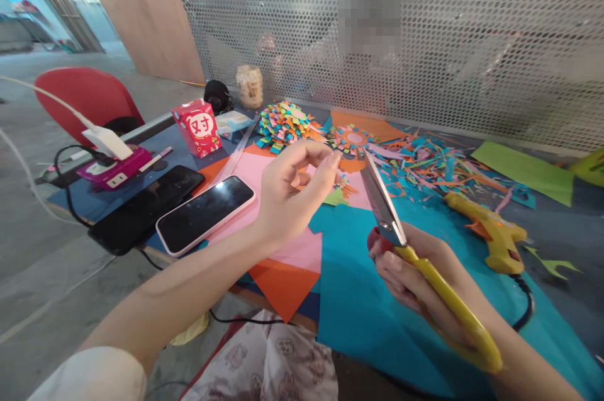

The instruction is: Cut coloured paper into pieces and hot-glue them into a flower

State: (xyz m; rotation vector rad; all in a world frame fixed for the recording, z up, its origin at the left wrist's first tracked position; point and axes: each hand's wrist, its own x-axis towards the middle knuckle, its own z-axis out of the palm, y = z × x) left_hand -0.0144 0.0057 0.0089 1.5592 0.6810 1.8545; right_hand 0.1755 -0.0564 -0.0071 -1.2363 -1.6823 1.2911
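From where I stand, the cutting looks well under way but not finished. The right hand (415, 275) is wrapped around the yellow handles of the scissors (427, 270), at about four o'clock from the middle of the counter (561, 215). The blades are together and point up toward eleven o'clock. The left hand (287, 190) is raised just at nine o'clock of the blade tip, thumb and forefinger drawn in to a pinch. I cannot tell whether a scrap of paper sits between them.

Done, I'd judge: a heap of folded coloured strips (283, 124) lies at twelve o'clock from the left hand. A small fringed paper rosette (352, 138) lies just beside the heap at its three o'clock. A wide litter of offcuts (425, 162) trails off toward two o'clock.

Left, by the look of it: whole sheets lie uncut. The blue sheet (358, 300) is under both hands, and the pink sheet (302, 250) and orange sheet (283, 284) are at seven o'clock. A green sheet (523, 168) lies well apart at two o'clock.

A yellow glue gun (491, 228) lies on the blue sheet at three o'clock, near the right hand but untouched. Two phones, the pink-cased phone (205, 215) and the black phone (146, 206), lie side by side at nine o'clock.
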